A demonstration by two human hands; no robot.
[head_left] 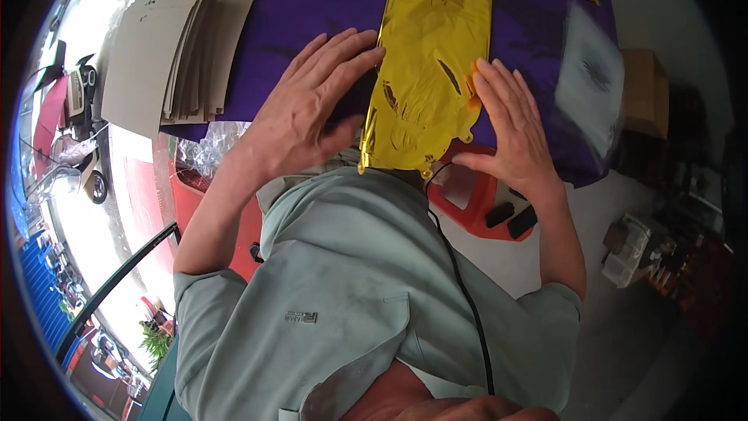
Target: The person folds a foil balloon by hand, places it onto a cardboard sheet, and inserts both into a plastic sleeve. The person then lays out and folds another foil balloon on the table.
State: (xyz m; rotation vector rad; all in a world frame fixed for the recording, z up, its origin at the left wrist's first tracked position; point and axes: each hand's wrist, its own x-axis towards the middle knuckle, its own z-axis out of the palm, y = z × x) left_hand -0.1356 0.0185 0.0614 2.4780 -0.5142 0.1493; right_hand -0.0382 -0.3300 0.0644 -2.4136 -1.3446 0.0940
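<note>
Gold foil lay between your left hand and right hand, both unclosed, apart; seemingly placed for two-sided reach.

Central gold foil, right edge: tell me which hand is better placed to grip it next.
Probably the right hand: it is open beside that edge of the gold foil, fingertips close to it. The left hand is over at the opposite edge.

small emblem with lettering on shirt chest, upside down, too small to read. dark blurred patch on pale packet, can't tell if print. faint dark marks near card stack's upper edge, unreadable.
</note>
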